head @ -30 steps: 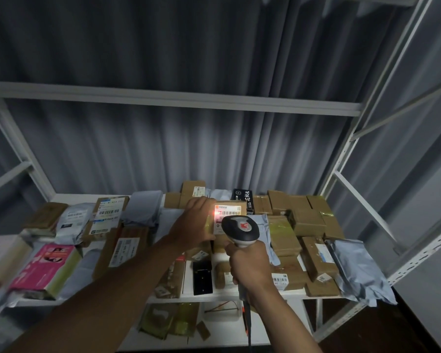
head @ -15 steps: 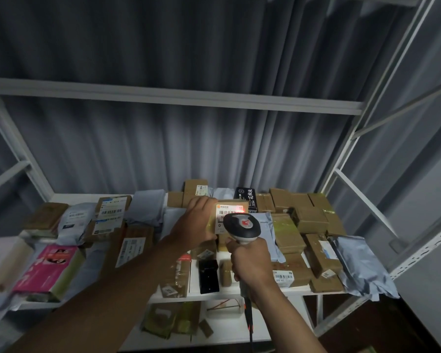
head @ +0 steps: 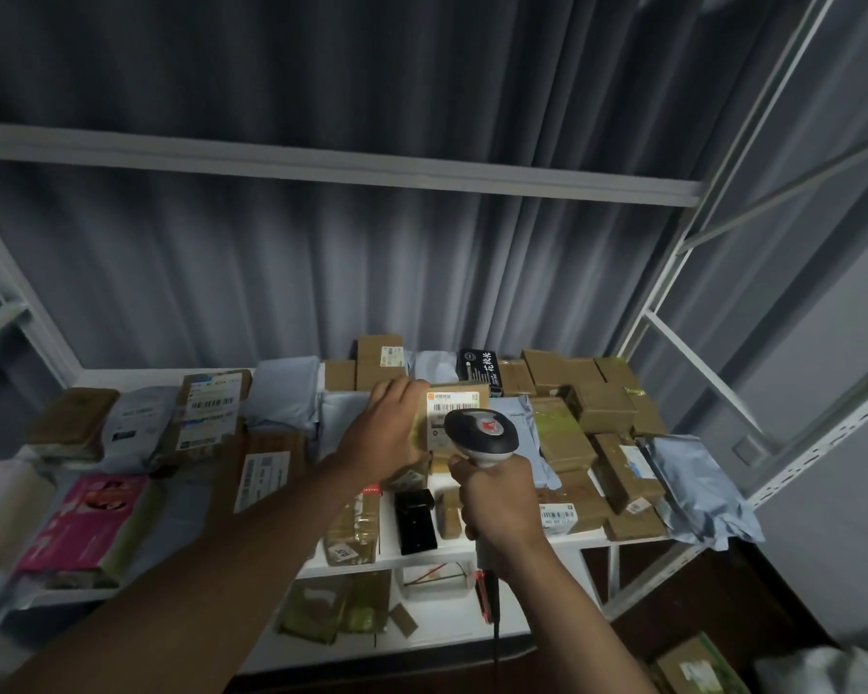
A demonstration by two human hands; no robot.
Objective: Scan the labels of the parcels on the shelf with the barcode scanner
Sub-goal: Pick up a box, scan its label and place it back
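Broadly, the shelf (head: 472, 553) carries scattered parcels; one small brown parcel (head: 454, 410) is propped up mid-shelf, gripped at its left edge by the left hand (head: 384, 433), white barcode label facing back. Just right and nearer, the right hand (head: 497, 498) clasps the barcode scanner (head: 479, 433), head overlapping the label's lower corner.

I see brown cardboard parcels (head: 567, 443), a pink packet (head: 89, 523) near left, a grey-and-white scanner (head: 482, 435), and grey pleated curtains (head: 372, 268) far behind.
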